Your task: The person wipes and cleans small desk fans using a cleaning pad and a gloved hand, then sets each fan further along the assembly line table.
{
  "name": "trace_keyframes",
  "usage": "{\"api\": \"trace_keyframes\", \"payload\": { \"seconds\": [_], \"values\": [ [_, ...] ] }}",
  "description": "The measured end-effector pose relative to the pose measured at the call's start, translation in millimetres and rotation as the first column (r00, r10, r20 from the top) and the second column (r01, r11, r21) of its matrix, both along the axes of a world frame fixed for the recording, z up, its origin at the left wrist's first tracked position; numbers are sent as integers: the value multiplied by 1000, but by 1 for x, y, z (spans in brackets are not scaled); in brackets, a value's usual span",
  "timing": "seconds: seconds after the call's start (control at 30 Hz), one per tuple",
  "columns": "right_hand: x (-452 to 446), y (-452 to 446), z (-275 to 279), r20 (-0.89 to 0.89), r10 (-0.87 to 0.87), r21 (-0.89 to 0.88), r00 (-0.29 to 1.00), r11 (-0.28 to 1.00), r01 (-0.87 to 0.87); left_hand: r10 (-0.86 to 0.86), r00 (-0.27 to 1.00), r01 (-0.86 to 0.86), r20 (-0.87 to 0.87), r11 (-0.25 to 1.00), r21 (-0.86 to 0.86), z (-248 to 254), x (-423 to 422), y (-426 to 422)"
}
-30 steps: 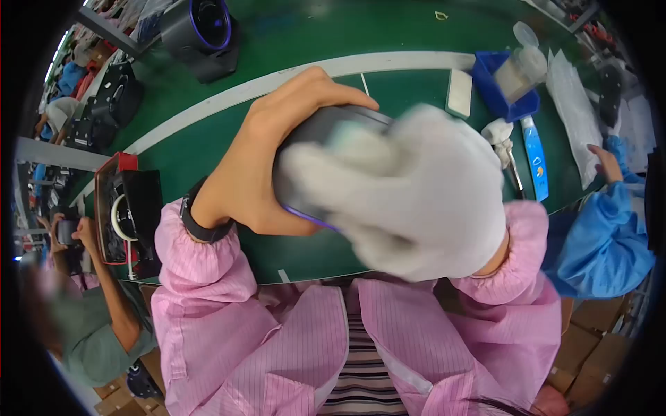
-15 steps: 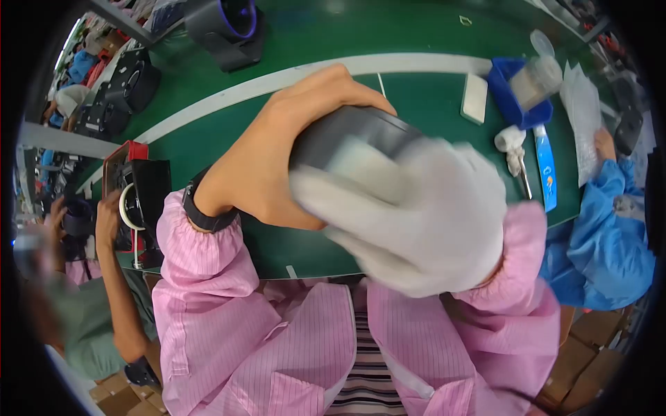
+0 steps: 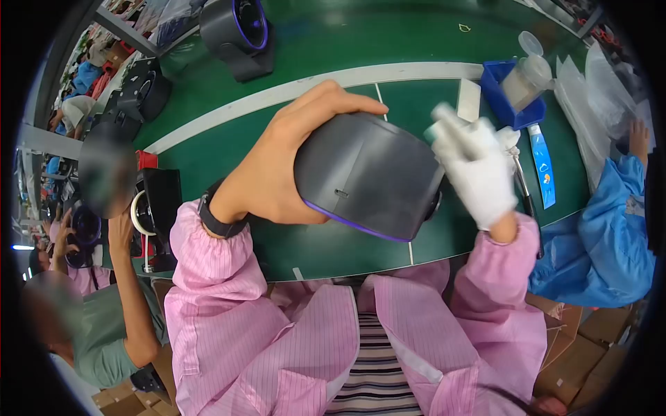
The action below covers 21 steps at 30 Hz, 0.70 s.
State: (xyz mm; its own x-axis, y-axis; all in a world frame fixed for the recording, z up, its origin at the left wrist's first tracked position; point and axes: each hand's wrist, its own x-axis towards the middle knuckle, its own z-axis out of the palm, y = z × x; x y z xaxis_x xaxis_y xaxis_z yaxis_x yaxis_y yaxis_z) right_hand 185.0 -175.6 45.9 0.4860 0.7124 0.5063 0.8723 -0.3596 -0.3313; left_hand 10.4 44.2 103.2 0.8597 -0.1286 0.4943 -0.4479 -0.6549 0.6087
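My bare left hand (image 3: 277, 159) is wrapped round the left end of a dark grey rounded housing (image 3: 368, 173) with a purple lower edge and a small slot in its side. The housing is tilted above the green bench (image 3: 333, 253). To its right, clear of it, is my right hand (image 3: 479, 173) in a white glove, blurred, its fingers closed on something pale and greenish that I cannot make out. A white block (image 3: 468, 99) lies just behind the gloved fingers.
At the right are a blue bin (image 3: 517, 118) holding a clear jar, a blue tube (image 3: 542, 166), a thin tool and plastic bags (image 3: 583, 118). A black box (image 3: 161, 201) and co-worker stand left; a blue-sleeved person is right. Another housing (image 3: 236, 48) stands behind.
My gloved right hand has moved off the housing to the right, uncovering its surface. My left hand keeps its hold. The left co-worker has leaned in, and the blue-sleeved person's hand has moved.
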Motion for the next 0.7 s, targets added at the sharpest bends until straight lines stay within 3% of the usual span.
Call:
{"api": "trace_keyframes", "payload": {
  "seconds": [0.07,0.17,0.2,0.27,0.33,0.4,0.47,0.5,0.57,0.67,0.7],
  "values": [
    [4,0,-26,103,23,-108,994,994,-12,32,999,-30,25,999,-42,-4,-2,-5],
    [-23,19,7,155,121,309,980,937,-164,134,991,-135,-15,989,-57,-9,-8,-10],
    [-43,31,30,154,246,343,957,895,-285,128,992,-128,2,990,-54,-9,-8,-12],
    [-83,51,54,169,430,325,887,825,-462,129,988,-137,91,987,85,-14,-8,-6],
    [-109,39,50,157,571,278,806,758,-591,121,993,-121,11,993,8,-7,-12,2],
    [-116,9,34,6,795,372,607,561,-739,111,993,-112,-27,994,-16,-5,-13,-4],
    [-116,-33,15,-184,831,499,525,539,-679,75,995,-74,-59,997,9,-6,-11,-5],
    [-103,-48,10,-221,822,566,525,547,-617,47,996,-47,-79,999,0,-5,-11,-4],
    [-79,-46,-8,-201,675,683,710,616,-393,3,994,-4,-106,1000,-11,0,-12,-1],
    [-83,-7,-6,-183,368,480,912,843,-244,-3,996,13,-89,993,115,13,-19,-7],
    [-84,5,4,-73,313,429,947,867,-254,32,997,-22,-64,989,143,24,-22,-13]
  ]
}}
